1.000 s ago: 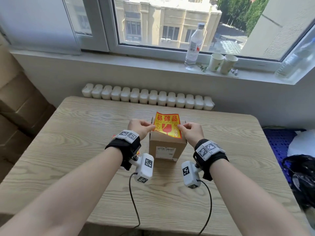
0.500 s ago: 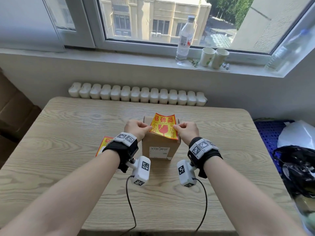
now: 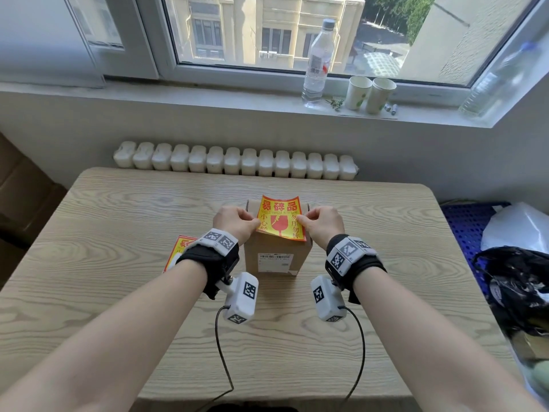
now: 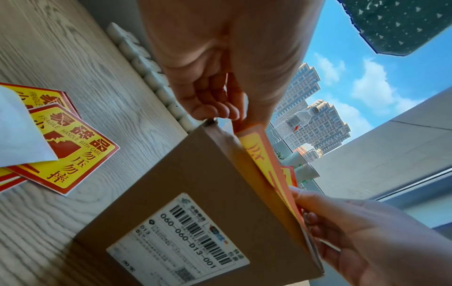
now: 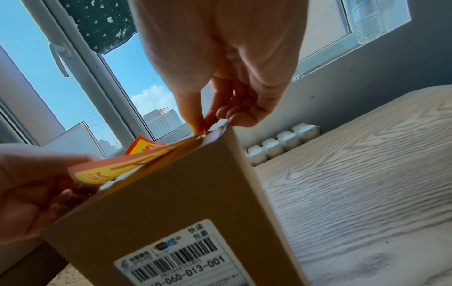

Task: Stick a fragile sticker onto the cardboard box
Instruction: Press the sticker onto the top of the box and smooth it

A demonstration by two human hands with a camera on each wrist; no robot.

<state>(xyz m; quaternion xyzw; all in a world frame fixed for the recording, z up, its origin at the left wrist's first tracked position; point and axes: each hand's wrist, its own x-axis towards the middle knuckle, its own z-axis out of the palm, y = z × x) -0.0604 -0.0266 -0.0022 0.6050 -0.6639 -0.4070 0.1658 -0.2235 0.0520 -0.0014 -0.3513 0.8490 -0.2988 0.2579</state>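
A small brown cardboard box (image 3: 276,260) stands on the wooden table (image 3: 118,221) with a white barcode label on its near face. A yellow and red fragile sticker (image 3: 280,218) is held over the top of the box. My left hand (image 3: 252,224) pinches its left edge and my right hand (image 3: 303,221) pinches its right edge. In the left wrist view the sticker (image 4: 266,158) has its near edge along the top front edge of the box (image 4: 195,183). In the right wrist view my right hand (image 5: 203,123) holds the sticker (image 5: 122,170) down at the box corner, while the far edge curls up.
Spare fragile stickers (image 4: 73,143) and a peeled white backing sheet (image 4: 17,131) lie on the table left of the box. A white radiator (image 3: 234,160) runs behind the table. A bottle (image 3: 316,60) and two paper cups (image 3: 371,95) stand on the sill. Bags (image 3: 520,281) lie at the right.
Both hands have brought the sticker slightly lower onto the front of the box top, keeping their pinch. The head view has shifted a little.
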